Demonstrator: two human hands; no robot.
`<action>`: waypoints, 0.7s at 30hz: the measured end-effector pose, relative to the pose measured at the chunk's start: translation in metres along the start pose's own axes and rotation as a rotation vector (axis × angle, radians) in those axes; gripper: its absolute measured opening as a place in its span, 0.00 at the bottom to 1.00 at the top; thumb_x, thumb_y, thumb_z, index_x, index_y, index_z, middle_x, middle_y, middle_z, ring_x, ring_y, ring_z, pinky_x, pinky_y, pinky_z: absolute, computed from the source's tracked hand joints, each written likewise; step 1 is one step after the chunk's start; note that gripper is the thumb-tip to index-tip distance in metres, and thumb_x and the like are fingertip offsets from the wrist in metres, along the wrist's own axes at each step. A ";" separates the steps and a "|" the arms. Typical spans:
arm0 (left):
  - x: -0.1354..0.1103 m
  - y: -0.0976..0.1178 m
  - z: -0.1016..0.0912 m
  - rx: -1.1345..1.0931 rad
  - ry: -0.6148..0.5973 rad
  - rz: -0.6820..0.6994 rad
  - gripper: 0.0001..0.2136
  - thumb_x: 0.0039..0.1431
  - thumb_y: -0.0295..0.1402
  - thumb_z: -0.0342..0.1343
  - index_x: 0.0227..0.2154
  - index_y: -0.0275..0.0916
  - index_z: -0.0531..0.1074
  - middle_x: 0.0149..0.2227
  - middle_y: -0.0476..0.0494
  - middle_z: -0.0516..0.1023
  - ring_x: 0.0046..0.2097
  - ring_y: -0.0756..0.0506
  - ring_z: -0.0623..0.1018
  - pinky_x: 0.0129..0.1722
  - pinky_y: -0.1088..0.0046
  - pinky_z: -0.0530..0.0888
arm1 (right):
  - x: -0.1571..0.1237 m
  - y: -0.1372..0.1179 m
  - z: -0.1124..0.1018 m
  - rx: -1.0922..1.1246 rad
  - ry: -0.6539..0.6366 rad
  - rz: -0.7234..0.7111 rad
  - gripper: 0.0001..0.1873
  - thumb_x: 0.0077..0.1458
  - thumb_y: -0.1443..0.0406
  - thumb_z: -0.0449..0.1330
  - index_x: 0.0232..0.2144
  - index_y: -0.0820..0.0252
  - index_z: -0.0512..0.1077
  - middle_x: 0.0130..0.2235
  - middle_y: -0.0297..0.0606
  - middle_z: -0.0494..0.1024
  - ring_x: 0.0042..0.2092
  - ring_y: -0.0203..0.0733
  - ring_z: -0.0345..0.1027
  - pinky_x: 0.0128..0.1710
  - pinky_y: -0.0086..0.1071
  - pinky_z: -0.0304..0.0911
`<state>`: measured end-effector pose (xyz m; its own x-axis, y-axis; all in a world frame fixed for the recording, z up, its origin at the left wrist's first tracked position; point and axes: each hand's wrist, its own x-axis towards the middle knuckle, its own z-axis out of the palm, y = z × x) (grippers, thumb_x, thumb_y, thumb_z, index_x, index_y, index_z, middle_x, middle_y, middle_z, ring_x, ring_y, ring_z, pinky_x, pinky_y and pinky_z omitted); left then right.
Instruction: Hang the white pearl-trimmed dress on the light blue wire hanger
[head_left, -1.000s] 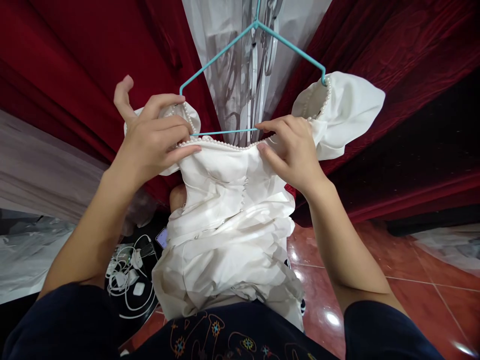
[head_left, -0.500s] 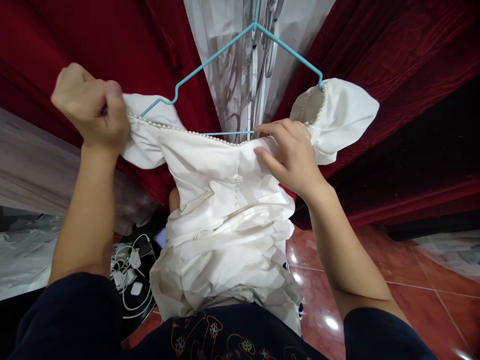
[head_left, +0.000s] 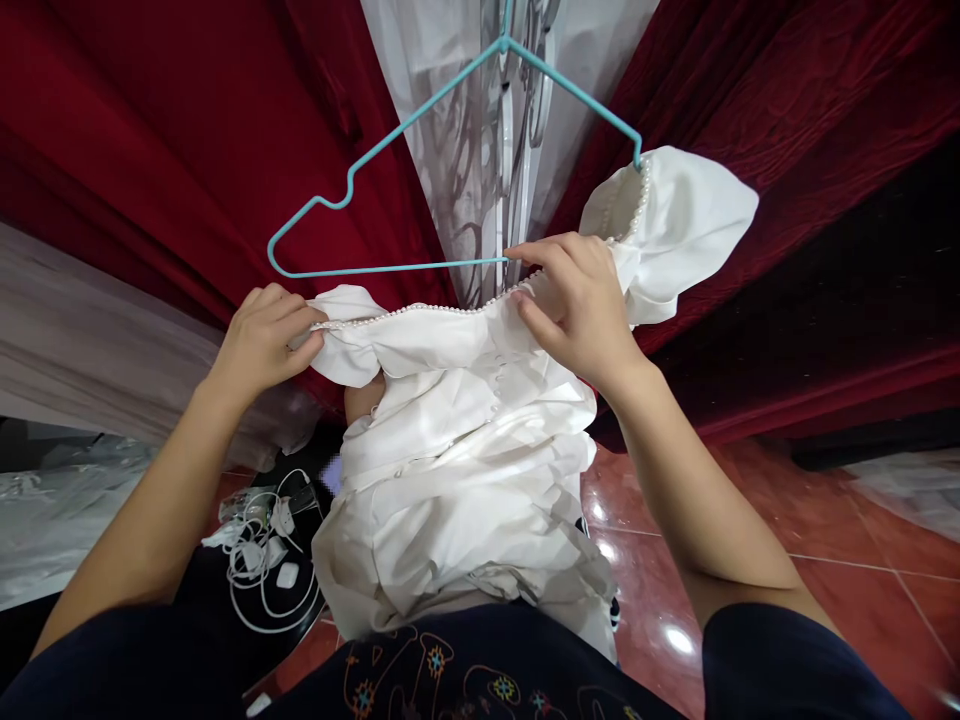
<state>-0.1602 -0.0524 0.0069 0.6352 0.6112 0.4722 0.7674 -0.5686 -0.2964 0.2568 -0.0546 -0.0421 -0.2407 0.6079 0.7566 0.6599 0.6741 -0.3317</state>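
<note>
A white dress (head_left: 442,440) with a pearl-beaded neckline and puffed sleeves lies bunched over my lap. My left hand (head_left: 266,335) pinches the beaded edge at the left sleeve, which is off the light-blue hanger (head_left: 405,125). The hanger's left end shows bare above that hand. Its right end still sits inside the right puffed sleeve (head_left: 694,215). My right hand (head_left: 581,300) is closed at the right side of the neckline, its fingers over the beaded edge and a fingertip touching the hanger's lower bar.
Dark red drapes (head_left: 225,130) hang on both sides, with white sheer fabric (head_left: 450,130) between them. White cables and chargers (head_left: 259,550) lie on a black surface at lower left. Red floor tiles (head_left: 675,540) show at lower right.
My left hand has come down and right, pulling the left sleeve off the hanger's left end. The right hand stays nearly in place on the neckline.
</note>
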 end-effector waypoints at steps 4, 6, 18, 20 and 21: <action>0.000 0.014 -0.006 -0.005 0.320 -0.079 0.12 0.66 0.30 0.56 0.42 0.43 0.85 0.35 0.45 0.83 0.33 0.45 0.76 0.33 0.65 0.67 | 0.001 -0.001 0.005 -0.007 0.008 0.005 0.20 0.64 0.62 0.57 0.58 0.53 0.72 0.51 0.44 0.77 0.52 0.54 0.70 0.55 0.50 0.61; 0.009 0.026 -0.007 -0.145 0.476 -0.142 0.14 0.62 0.28 0.59 0.47 0.46 0.85 0.37 0.47 0.83 0.33 0.47 0.76 0.31 0.68 0.67 | 0.002 -0.001 0.007 -0.008 0.006 0.020 0.20 0.64 0.62 0.57 0.58 0.53 0.72 0.52 0.44 0.77 0.53 0.55 0.70 0.56 0.51 0.61; 0.075 0.108 0.023 -0.867 0.336 -0.404 0.14 0.58 0.24 0.54 0.43 0.42 0.80 0.29 0.51 0.75 0.28 0.50 0.72 0.28 0.75 0.66 | 0.006 0.002 0.007 -0.045 0.138 0.050 0.16 0.69 0.57 0.53 0.53 0.51 0.75 0.48 0.45 0.79 0.52 0.55 0.73 0.57 0.55 0.65; 0.079 0.116 0.028 -0.873 0.418 -0.436 0.11 0.59 0.25 0.54 0.37 0.41 0.81 0.29 0.51 0.76 0.28 0.50 0.71 0.28 0.75 0.65 | 0.011 0.015 0.002 -0.087 0.290 0.089 0.17 0.70 0.56 0.51 0.54 0.51 0.74 0.50 0.47 0.78 0.56 0.59 0.71 0.59 0.61 0.63; 0.080 0.118 0.030 -0.879 0.456 -0.453 0.10 0.59 0.25 0.54 0.35 0.41 0.81 0.28 0.51 0.77 0.28 0.51 0.71 0.28 0.75 0.65 | 0.013 0.024 -0.001 -0.120 0.368 0.109 0.18 0.70 0.55 0.51 0.55 0.50 0.73 0.52 0.49 0.77 0.60 0.61 0.68 0.61 0.64 0.61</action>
<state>-0.0163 -0.0535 -0.0154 0.0776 0.7049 0.7050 0.4761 -0.6475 0.5950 0.2701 -0.0306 -0.0397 0.0917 0.4675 0.8792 0.7510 0.5473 -0.3694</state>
